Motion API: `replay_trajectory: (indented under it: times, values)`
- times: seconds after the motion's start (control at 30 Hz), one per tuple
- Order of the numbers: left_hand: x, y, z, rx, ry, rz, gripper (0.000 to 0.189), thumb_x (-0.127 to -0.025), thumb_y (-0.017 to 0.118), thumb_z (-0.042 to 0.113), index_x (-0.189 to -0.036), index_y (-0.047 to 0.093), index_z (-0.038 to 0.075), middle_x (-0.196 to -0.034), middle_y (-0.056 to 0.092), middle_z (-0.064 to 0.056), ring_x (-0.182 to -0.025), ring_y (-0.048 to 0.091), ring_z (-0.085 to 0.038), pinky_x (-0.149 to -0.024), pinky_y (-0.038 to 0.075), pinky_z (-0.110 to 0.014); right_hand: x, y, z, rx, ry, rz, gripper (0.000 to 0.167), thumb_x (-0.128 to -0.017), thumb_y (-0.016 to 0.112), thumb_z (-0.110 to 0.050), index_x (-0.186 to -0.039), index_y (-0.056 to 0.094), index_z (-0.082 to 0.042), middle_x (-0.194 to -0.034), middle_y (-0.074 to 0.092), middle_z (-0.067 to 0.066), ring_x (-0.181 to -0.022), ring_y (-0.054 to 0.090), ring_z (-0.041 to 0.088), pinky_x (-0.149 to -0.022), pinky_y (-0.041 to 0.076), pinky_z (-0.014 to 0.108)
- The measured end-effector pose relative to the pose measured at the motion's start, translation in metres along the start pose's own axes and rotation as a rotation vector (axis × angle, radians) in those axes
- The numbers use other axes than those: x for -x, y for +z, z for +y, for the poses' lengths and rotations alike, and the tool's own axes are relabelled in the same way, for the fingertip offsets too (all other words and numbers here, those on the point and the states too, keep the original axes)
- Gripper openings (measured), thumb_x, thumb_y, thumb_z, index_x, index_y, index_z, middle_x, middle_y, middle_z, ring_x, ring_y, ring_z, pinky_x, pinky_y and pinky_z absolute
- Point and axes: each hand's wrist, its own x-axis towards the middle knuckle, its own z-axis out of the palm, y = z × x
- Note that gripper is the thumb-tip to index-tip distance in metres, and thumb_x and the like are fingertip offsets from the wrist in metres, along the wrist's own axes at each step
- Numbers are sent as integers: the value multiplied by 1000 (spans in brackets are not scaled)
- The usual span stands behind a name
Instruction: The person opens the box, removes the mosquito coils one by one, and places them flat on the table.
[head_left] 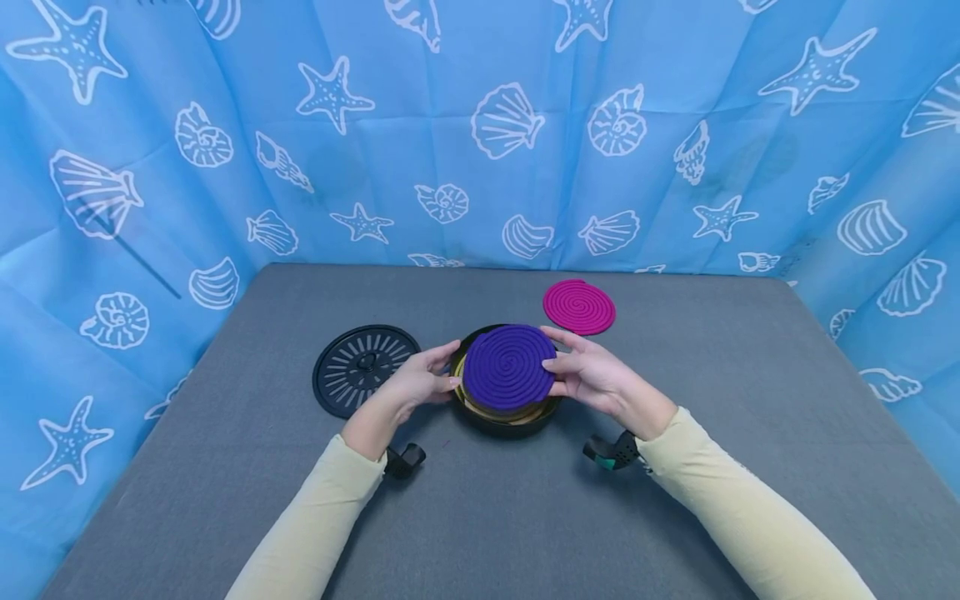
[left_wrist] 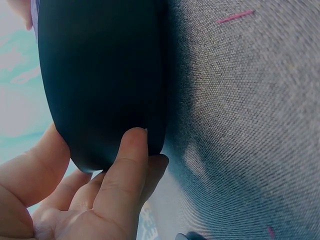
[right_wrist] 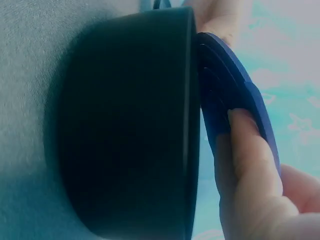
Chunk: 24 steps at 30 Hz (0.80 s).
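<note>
A purple spiral coaster (head_left: pixel 510 367) is tilted over a round black holder (head_left: pixel 504 430) in the middle of the grey table. My right hand (head_left: pixel 592 371) pinches the coaster by its right edge; the right wrist view shows fingers under it and its far edge at the holder's rim. With thumb and fingers, my left hand (head_left: pixel 412 385) grips the left side of the holder, which the left wrist view shows close up. Inside, a yellow edge and a tan edge (head_left: pixel 536 413) peek out below the purple coaster, which hides the rest.
A black slotted lid (head_left: pixel 351 350) with a small knob lies left of the holder, partly behind my left hand. Behind to the right, a magenta spiral coaster (head_left: pixel 579 307) lies flat on the table (head_left: pixel 750 375). A blue shell-patterned curtain (head_left: pixel 555 167) hangs along the back.
</note>
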Motion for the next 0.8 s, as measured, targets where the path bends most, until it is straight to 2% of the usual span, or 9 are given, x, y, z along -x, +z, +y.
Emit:
replay_trajectory:
  times: [0.13,0.23,0.43,0.6,0.7,0.8]
  values:
    - [0,0,-1,-10,10,-3,64,-96,52,-5,-153,29,12,-158,22,-16,-140,31,-35,-104,42,-49,7,-4,-6,-28,-13,-2,69,-99,33,12,-157,5,-12,-121,53,12,-90,67,18,-78,59,35]
    - [-1,0,-1,-10,9,-1,65,-95,52,-6,-153,30,12,-158,21,-16,-140,29,-34,-104,42,-49,12,-7,-10,-41,-27,-8,71,-99,33,13,-157,3,-12,-119,55,9,-92,67,18,-79,59,36]
    - [-1,0,-1,-21,0,3,65,-96,52,-5,-154,30,14,-159,20,-15,-141,28,-34,-103,43,-48,21,-13,-17,-52,-59,-1,72,-98,35,13,-157,2,-12,-125,47,11,-95,67,18,-80,58,37]
    - [-1,0,-1,-25,-15,15,65,-95,54,-3,-153,31,16,-159,21,-13,-141,30,-33,-102,45,-47,28,-20,-24,-42,-83,-6,73,-98,35,12,-157,-1,-13,-138,34,17,-99,65,18,-83,58,37]
    - [-2,0,-1,-26,-25,20,64,-96,54,-2,-153,32,17,-159,22,-12,-141,31,-32,-102,45,-46,32,-25,-29,-63,-93,2,74,-99,35,12,-157,-2,-15,-146,24,19,-100,65,19,-84,57,37]
    - [-3,0,-1,-30,-27,18,64,-96,54,-1,-153,32,18,-159,22,-12,-140,31,-32,-102,45,-46,37,-30,-35,-97,-101,20,75,-99,35,12,-157,-1,-17,-148,22,17,-101,65,20,-84,57,38]
